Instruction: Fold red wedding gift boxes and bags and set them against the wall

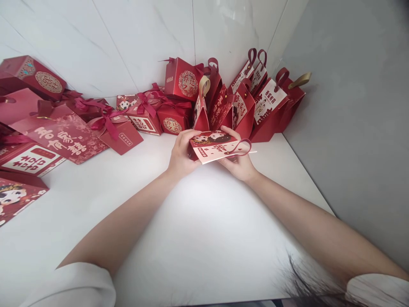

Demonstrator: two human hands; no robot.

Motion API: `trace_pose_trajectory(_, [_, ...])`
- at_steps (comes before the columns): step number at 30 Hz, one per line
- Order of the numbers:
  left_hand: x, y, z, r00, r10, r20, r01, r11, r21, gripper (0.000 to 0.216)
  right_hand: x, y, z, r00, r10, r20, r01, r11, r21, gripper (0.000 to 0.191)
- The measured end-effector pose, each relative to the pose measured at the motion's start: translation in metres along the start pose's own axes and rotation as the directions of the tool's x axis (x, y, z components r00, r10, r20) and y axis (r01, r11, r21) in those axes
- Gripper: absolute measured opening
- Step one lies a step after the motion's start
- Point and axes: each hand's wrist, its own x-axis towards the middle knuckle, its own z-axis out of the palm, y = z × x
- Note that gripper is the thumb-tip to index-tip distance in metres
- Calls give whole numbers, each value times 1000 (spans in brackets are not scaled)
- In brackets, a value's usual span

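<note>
Both my hands hold a small red and cream gift bag point(214, 146) with a cartoon couple printed on it and a dark red loop handle at its right end. It lies nearly flat, just above the white table point(198, 230). My left hand point(181, 153) grips its left end, fingers curled over the top edge. My right hand point(238, 164) holds it from underneath on the right, with fingertips showing above the far edge.
Several finished red gift bags point(255, 102) with loop handles stand at the back right by the grey wall. Red ribboned boxes point(150, 113) sit at the back centre. Larger red bags and boxes point(57, 132) lie along the left.
</note>
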Motion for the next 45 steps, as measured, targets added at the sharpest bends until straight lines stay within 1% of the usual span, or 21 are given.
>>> trace_pose_trajectory(2, [0, 1, 0, 1000, 6, 3, -6, 1000, 3, 68, 0, 0, 0, 1000, -5, -27, 4, 1000, -17, 73])
trace_pose_trajectory(7, [2, 3, -2, 999, -17, 36, 15, 999, 44, 62, 1, -1, 2, 997, 61, -49, -63, 997, -53, 68])
trace_pose_trajectory(14, [3, 6, -2, 998, -47, 34, 46, 998, 33, 61, 2, -2, 3, 994, 98, -46, -98, 995, 1, 64])
trace_pose_trajectory(17, [3, 8, -2, 994, -96, 50, 95, 995, 22, 61, 3, -2, 2, 991, 124, -48, -123, 992, 25, 60])
trace_pose_trajectory(21, [2, 5, -2, 977, -194, 93, 195, 981, -10, 64, 4, 0, 2, 990, 138, -40, -139, 990, -25, 47])
trace_pose_trajectory(25, [-1, -1, 1, 958, -266, 109, 274, 959, -69, 67, 3, 4, 3, 968, 238, -79, -241, 970, -25, 54])
trace_pose_trajectory(27, [-1, -4, 3, 950, -290, 113, 301, 949, -96, 68, 2, 8, 3, 958, 268, -100, -271, 962, -19, 57])
trace_pose_trajectory(30, [-1, -5, 4, 940, -312, 139, 329, 936, -127, 67, 1, 13, 3, 958, 266, -105, -269, 963, -10, 58])
trace_pose_trajectory(35, [0, -6, 3, 929, -333, 159, 353, 929, -114, 66, 2, 13, 3, 953, 281, -114, -282, 959, 7, 63])
trace_pose_trajectory(45, [-1, -5, 1, 927, -344, 152, 358, 931, -76, 66, 2, 11, 3, 953, 284, -102, -283, 959, 21, 56])
